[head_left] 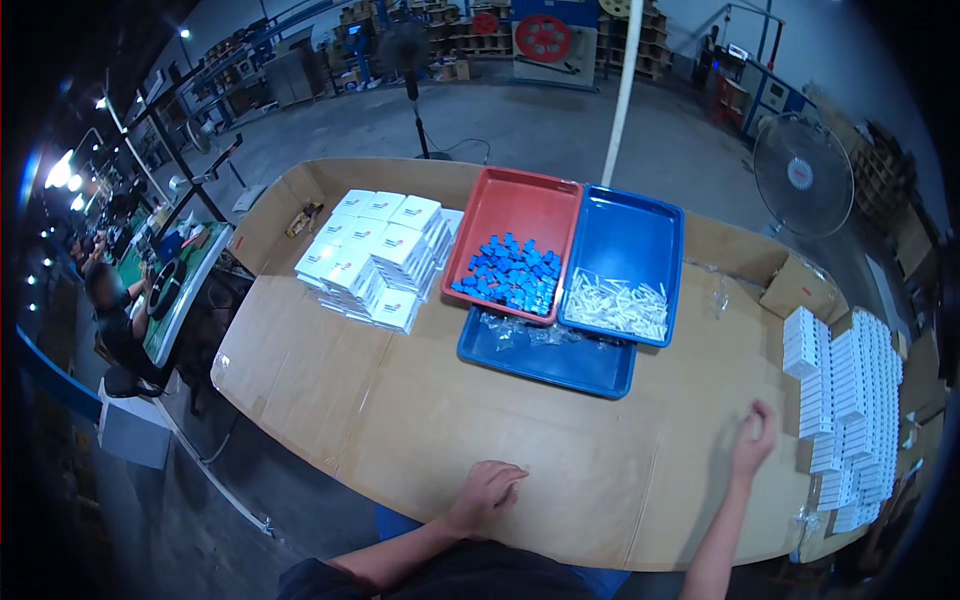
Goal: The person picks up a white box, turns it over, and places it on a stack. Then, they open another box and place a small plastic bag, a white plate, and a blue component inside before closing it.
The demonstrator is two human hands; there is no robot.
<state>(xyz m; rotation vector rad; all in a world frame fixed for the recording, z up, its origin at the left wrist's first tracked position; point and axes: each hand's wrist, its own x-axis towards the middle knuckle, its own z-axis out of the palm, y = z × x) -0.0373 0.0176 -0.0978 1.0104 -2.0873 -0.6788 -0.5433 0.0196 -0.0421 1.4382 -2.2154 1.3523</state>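
My left hand [490, 488] is over the cardboard-covered table [420, 420] near its front edge. Its fingers are curled together, and whatever they may hold is hidden. Farther right, my right hand [755, 438] is raised above the cardboard, fingers loosely bent with a gap to the thumb and nothing visible between them. Stacked white boxes [845, 400] stand beyond it at the right edge. Ahead, a red tray [522, 200] contains small blue parts [508, 275]. Beside it, a blue tray [625, 235] has thin white sticks [615, 305]. Both trays touch another blue tray [545, 365] with clear plastic bags.
Flat white boxes [375, 250] form a stepped pile at the back left, near a yellow-and-black tool [304, 218]. Cardboard walls edge the table. A white pole [625, 90] rises behind the trays; a fan [800, 172] stands back right. Another person [120, 310] sits at the left bench.
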